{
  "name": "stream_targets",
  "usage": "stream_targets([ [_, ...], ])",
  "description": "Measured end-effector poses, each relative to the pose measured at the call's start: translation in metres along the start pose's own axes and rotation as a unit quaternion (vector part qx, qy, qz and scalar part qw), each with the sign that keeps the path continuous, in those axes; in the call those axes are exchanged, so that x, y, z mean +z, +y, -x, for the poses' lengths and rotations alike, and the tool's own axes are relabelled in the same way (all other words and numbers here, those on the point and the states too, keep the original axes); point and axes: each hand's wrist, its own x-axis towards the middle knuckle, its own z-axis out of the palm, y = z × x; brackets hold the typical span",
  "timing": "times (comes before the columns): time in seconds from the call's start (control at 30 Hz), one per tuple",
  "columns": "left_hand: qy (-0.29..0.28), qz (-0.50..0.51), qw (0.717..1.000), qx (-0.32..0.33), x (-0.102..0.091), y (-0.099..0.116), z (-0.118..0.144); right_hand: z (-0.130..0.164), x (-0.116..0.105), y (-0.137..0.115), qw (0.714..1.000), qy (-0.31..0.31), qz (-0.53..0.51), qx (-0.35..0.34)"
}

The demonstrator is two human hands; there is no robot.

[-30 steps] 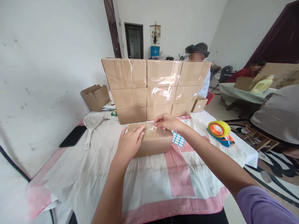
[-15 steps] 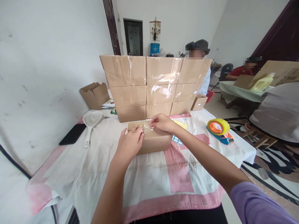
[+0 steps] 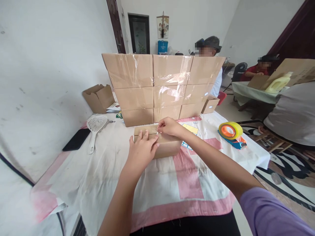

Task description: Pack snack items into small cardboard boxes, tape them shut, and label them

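Note:
A small brown cardboard box [image 3: 169, 148] lies on the cloth-covered table [image 3: 103, 183] in front of me. My left hand [image 3: 142, 151] rests flat on its near top, fingers spread. My right hand [image 3: 169, 126] pinches a strip of clear tape at the box's top seam. Just behind the box rises a wall of taped cardboard boxes [image 3: 163, 86], three rows high.
A yellow tape roll on a dispenser [image 3: 230, 131] sits at the right, a sticker sheet [image 3: 187, 145] beside the box. A white slotted scoop [image 3: 95, 126], a black phone [image 3: 77, 139] and an open carton [image 3: 98, 97] lie left. Other people sit behind and right.
My left hand has slid forward and to the right across the box top. My right hand stays at the tape on the seam. The view has tilted slightly down.

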Motion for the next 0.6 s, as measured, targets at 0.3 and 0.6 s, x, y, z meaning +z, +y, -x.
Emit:
stream_targets([
  [0.3,0.007,0.024,1.000,0.009,-0.002,0.008,0.000,0.004,0.001,-0.001,0.998,0.034,0.046,-0.018],
  [0.6,0.027,0.034,0.997,0.061,0.000,0.014,-0.002,0.005,0.006,0.004,0.995,0.059,0.074,-0.029],
])
